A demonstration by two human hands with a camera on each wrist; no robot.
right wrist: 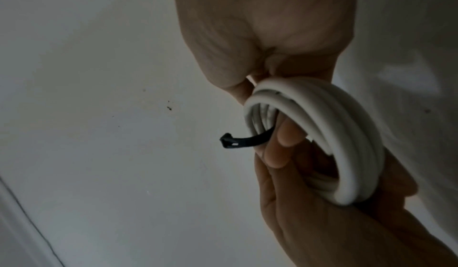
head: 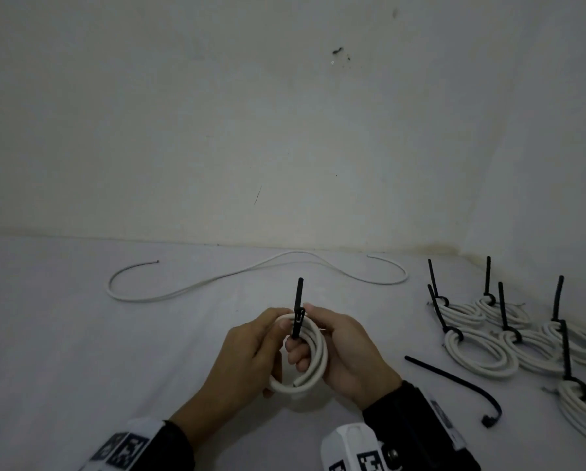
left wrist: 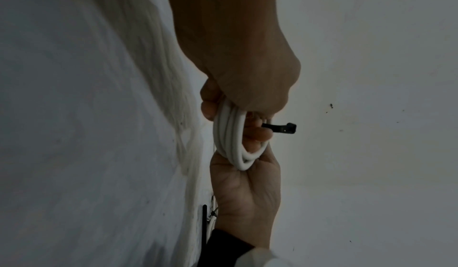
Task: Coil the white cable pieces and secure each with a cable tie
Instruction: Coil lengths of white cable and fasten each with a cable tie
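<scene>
Both hands hold a white cable coil (head: 313, 363) (left wrist: 229, 140) (right wrist: 344, 140) above the table (head: 97, 351). My left hand (head: 267, 338) (left wrist: 238, 71) (right wrist: 310, 218) grips the coil's left side and underside. My right hand (head: 332, 338) (left wrist: 245, 191) (right wrist: 260, 32) grips its right side, fingertips up by the tie. A black cable tie (head: 298, 300) (left wrist: 282, 129) (right wrist: 241, 141) passes through the coil's middle, and its head end sticks up past the top. Whether the tie is fastened is hidden.
A loose white cable (head: 250, 273) lies stretched along the back by the wall. Several coils tied with black ties (head: 488, 338) sit at the right. A spare black cable tie (head: 454, 380) lies in front of them.
</scene>
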